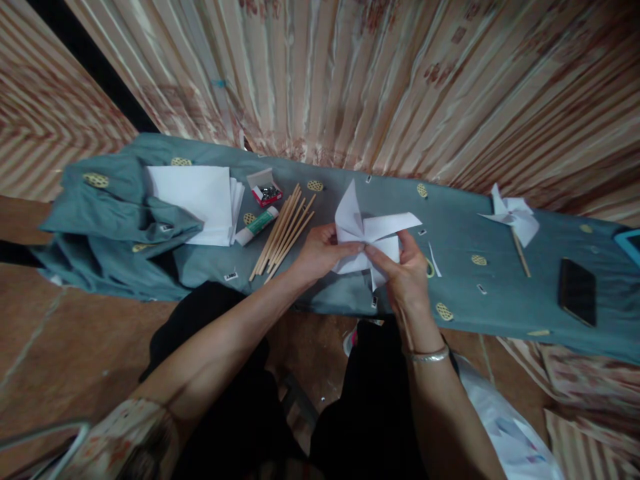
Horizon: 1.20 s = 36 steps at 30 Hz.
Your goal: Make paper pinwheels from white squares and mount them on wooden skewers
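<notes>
Between my two hands is a white paper pinwheel (pixel 353 217) with its blades folded out, held just above the cloth. My left hand (pixel 323 252) grips its left side, thumb pressed near the centre. From the right, my right hand (pixel 404 268) pinches it, and the two thumbs meet at the middle. No stick shows on this pinwheel. A bundle of wooden sticks (pixel 284 233) lies left of my left hand. Scissors with a yellow-green handle (pixel 431 269) show partly behind my right hand.
A glue stick (pixel 257 225), an opened small red box (pixel 267 191) of metal bits and a stack of white paper (pixel 200 200) lie left. To the right are a pinwheel on a stick (pixel 515 215) and a dark phone (pixel 577 291). A curtain (pixel 320 80) hangs behind the cloth-covered surface (pixel 465 293).
</notes>
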Each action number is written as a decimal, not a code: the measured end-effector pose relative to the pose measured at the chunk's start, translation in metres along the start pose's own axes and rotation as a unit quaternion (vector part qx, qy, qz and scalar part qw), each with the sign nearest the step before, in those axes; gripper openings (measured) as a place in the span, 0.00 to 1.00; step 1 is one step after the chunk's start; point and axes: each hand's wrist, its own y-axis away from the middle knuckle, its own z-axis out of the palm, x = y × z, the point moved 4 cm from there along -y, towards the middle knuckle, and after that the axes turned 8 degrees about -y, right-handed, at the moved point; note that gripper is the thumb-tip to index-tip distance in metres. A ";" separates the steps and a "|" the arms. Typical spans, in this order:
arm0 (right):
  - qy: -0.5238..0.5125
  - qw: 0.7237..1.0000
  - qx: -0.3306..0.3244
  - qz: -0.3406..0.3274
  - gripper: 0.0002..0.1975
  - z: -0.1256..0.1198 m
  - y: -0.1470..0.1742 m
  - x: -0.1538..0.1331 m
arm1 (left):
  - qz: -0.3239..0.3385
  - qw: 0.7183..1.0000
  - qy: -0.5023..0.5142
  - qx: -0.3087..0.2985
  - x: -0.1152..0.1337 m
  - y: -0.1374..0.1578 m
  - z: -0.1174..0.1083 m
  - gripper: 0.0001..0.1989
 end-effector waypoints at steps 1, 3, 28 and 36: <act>0.005 1.000 0.000 -0.004 0.32 0.000 0.000 0.000 | 0.000 1.000 -0.002 0.000 -0.001 0.000 0.000 0.21; 0.016 1.000 -0.001 -0.011 0.32 0.000 0.000 0.001 | 0.001 1.000 -0.008 0.003 -0.002 -0.001 -0.001 0.21; 0.021 0.999 0.030 -0.006 0.38 -0.003 -0.001 0.005 | -0.032 0.999 0.000 0.021 0.002 0.003 -0.003 0.10; 0.010 1.000 0.021 -0.007 0.32 -0.002 0.001 0.004 | -0.030 0.998 -0.043 0.024 0.004 0.003 -0.005 0.12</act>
